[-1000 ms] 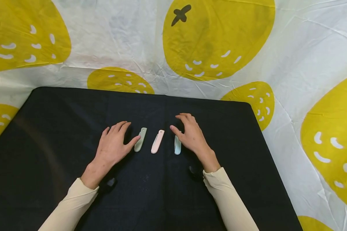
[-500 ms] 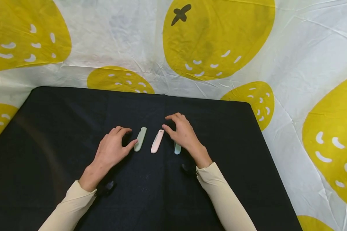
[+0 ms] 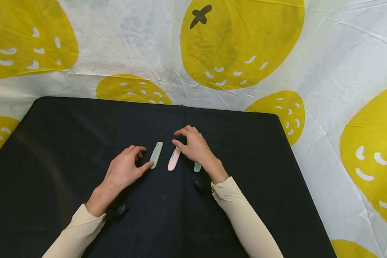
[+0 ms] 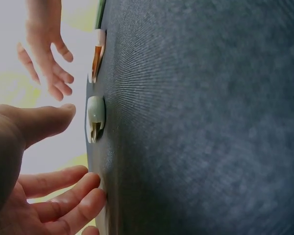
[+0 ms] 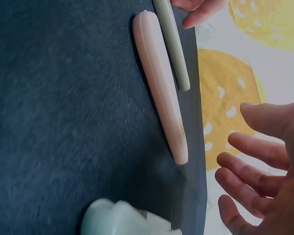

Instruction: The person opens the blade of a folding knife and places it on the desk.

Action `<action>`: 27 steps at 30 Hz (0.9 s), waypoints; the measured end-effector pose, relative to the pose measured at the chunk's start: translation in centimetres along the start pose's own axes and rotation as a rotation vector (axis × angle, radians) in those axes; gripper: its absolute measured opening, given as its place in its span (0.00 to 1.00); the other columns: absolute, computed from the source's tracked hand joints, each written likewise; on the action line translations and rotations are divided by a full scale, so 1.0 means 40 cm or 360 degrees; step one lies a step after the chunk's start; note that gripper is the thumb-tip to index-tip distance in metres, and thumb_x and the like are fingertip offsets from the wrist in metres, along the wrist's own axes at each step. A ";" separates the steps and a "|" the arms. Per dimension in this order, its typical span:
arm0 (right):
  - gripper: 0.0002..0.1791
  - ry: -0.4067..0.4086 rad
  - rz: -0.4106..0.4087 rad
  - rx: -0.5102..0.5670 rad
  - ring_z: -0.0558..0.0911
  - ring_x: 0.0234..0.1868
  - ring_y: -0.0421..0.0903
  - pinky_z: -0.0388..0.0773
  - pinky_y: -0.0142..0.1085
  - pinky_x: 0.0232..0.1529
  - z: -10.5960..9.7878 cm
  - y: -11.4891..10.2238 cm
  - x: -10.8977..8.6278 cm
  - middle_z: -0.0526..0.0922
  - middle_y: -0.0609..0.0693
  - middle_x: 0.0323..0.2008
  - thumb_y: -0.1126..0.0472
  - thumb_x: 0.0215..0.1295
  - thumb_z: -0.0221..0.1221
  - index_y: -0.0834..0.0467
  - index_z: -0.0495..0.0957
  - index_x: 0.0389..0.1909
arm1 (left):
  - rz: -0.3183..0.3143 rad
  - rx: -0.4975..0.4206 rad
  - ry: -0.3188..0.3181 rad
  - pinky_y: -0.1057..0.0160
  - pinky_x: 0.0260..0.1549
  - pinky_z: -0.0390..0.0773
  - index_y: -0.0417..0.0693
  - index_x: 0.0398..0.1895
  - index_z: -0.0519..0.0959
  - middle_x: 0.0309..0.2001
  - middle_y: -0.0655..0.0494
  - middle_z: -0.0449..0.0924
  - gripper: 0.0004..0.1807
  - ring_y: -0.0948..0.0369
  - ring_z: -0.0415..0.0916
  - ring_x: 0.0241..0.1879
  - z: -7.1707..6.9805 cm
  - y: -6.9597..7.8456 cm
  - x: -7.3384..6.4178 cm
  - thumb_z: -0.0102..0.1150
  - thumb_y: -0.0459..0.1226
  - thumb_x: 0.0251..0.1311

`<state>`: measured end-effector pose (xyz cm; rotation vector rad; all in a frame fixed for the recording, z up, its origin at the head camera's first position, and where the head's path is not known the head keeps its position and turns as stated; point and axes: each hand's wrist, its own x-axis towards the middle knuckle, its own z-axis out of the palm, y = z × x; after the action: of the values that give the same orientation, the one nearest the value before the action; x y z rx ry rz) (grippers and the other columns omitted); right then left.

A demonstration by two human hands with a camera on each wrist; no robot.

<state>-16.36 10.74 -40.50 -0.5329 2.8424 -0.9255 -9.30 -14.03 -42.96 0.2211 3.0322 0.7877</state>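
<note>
Three folded pocket knives lie in a row on the black cloth: a pale green knife (image 3: 156,154), a pink knife (image 3: 173,161) and a light blue knife (image 3: 197,167). My left hand (image 3: 124,168) hovers beside the green knife, its thumb tip overlapping that knife's near end in the head view. Fingers loosely bent, it holds nothing. Over the pink knife's far end hovers my right hand (image 3: 195,146), with a gap between thumb and fingers. It hides most of the blue knife in the head view. In the right wrist view, a gap separates that hand from the pink knife (image 5: 159,88).
Black cloth covers the table (image 3: 67,143). Behind it hangs a white curtain (image 3: 142,39) with large yellow printed shapes. Dark wrist cameras (image 3: 117,212) sit under the cuffs, close to the cloth.
My right hand has moved left from the blue knife to above the pink one. My left hand has drawn slightly nearer to me, its fingers bending more. The knives have stayed in place.
</note>
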 end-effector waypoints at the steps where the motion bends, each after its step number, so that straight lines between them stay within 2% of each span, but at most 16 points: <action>1: 0.21 -0.0006 -0.0003 -0.0003 0.76 0.62 0.53 0.73 0.52 0.65 0.002 -0.003 0.002 0.80 0.52 0.59 0.50 0.74 0.64 0.55 0.82 0.61 | 0.0001 0.0001 -0.0002 0.53 0.35 0.79 0.43 0.59 0.81 0.42 0.49 0.82 0.30 0.55 0.77 0.38 0.000 0.000 -0.001 0.74 0.51 0.59; 10: 0.20 -0.0037 -0.0029 -0.0069 0.77 0.61 0.52 0.73 0.51 0.65 0.021 -0.013 0.022 0.81 0.51 0.58 0.49 0.74 0.64 0.54 0.84 0.60 | 0.0016 0.0020 -0.0006 0.56 0.32 0.77 0.43 0.57 0.81 0.41 0.50 0.81 0.31 0.56 0.77 0.36 0.006 -0.004 -0.005 0.76 0.52 0.57; 17: 0.20 -0.0126 -0.0040 -0.0118 0.77 0.60 0.52 0.71 0.50 0.67 0.037 -0.032 0.045 0.81 0.51 0.56 0.48 0.74 0.63 0.53 0.84 0.60 | 0.0022 0.0017 -0.0005 0.59 0.29 0.74 0.42 0.56 0.82 0.39 0.51 0.81 0.32 0.57 0.75 0.33 0.008 -0.007 -0.012 0.78 0.51 0.54; 27: 0.19 -0.0178 -0.0035 -0.0284 0.76 0.59 0.52 0.71 0.49 0.64 0.069 -0.047 0.061 0.81 0.51 0.53 0.47 0.72 0.65 0.50 0.85 0.58 | 0.0050 0.0002 -0.0008 0.62 0.27 0.72 0.42 0.55 0.83 0.38 0.52 0.81 0.33 0.58 0.75 0.32 0.014 -0.006 -0.016 0.81 0.51 0.50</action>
<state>-17.52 6.94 -41.61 -0.6143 2.8381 -0.6265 -8.69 -14.07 -43.58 0.2709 3.0318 0.7858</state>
